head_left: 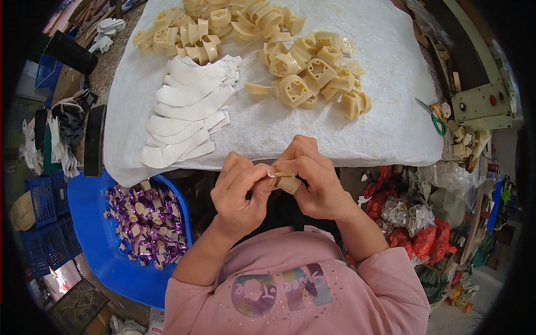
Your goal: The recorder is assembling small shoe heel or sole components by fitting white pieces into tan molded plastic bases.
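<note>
In front of my chest, just off the table's near edge, both hands meet at a cream plastic shoe heel. My right hand is closed around it, the thumb and fingers gripping its side. The fingers of my left hand pinch together at the heel's left end, where a small whitish bit shows between the fingertips; its kind is mostly hidden. Beyond my left hand, white curved cover pieces lie overlapped in a fanned row. Past my right hand rests a loose pile of cream heels, several showing holes in their faces.
White woven sheeting covers the table; more heels lie at its far side. Scissors lie near the right edge. A blue tub at lower left holds purple-wrapped heels. Red and clear plastic bags fill the right side.
</note>
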A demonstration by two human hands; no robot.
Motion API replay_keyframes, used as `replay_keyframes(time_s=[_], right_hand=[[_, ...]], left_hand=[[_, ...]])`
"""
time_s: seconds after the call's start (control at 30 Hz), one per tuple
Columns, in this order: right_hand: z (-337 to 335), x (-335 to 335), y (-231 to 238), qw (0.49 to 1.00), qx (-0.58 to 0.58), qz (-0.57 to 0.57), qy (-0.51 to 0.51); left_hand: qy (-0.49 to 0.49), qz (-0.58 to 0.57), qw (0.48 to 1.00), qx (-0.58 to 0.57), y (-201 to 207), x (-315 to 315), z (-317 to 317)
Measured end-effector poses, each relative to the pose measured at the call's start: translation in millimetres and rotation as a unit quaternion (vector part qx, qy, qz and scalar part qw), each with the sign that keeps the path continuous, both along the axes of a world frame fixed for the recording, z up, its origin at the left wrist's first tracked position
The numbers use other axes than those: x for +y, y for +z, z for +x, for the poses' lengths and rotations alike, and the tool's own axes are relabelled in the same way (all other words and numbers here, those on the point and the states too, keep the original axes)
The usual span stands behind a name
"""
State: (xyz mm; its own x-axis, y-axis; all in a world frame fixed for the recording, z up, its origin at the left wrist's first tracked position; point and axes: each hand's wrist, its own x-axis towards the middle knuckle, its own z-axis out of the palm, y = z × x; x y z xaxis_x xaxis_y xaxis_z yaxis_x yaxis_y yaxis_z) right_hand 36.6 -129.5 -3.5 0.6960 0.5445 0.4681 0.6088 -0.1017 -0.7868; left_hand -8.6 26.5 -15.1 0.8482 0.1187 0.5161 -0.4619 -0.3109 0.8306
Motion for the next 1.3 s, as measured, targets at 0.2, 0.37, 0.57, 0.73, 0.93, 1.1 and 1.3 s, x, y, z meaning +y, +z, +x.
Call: replay_keyframes(time_s=[0.2, 0.37, 0.57, 0.73, 0.93, 1.1, 1.3], right_hand=[[-4.3, 1.5, 4.6, 0.998, -0.025, -0.048, 0.014], [0.5, -2.4, 1.0, 0.992, -0.118, -0.019, -0.043], [-5.5, 0.0, 35.3, 0.985, -0.148, -0.049, -0.078], [-26.2, -8.5, -4.7, 0.961, 0.233, 0.122, -0.085], [-35.4, -1.5, -5.1, 0.829, 0.456, 0.318, -0.056], [-40.5, -11.7, -7.8, 0.823, 0.464, 0.323, -0.050], [-39.8, -10.3, 2.6, 0.868, 0.432, 0.241, -0.045]], left_hand=[[-0.016, 0.025, 0.999, -0.034, -5.1, 1.2, 1.1], [0.061, 0.075, 0.989, -0.109, -2.0, 1.2, -0.9], [0.082, 0.050, 0.990, -0.104, -6.9, 19.1, -2.1], [0.033, -0.031, 0.992, -0.114, 7.2, 8.2, -4.0], [-0.095, -0.012, 0.991, -0.090, 4.2, 3.2, -12.0], [-0.046, 0.107, 0.986, -0.118, 2.1, -1.9, -8.9], [-0.032, 0.235, 0.967, -0.095, 6.7, -4.0, -9.3]])
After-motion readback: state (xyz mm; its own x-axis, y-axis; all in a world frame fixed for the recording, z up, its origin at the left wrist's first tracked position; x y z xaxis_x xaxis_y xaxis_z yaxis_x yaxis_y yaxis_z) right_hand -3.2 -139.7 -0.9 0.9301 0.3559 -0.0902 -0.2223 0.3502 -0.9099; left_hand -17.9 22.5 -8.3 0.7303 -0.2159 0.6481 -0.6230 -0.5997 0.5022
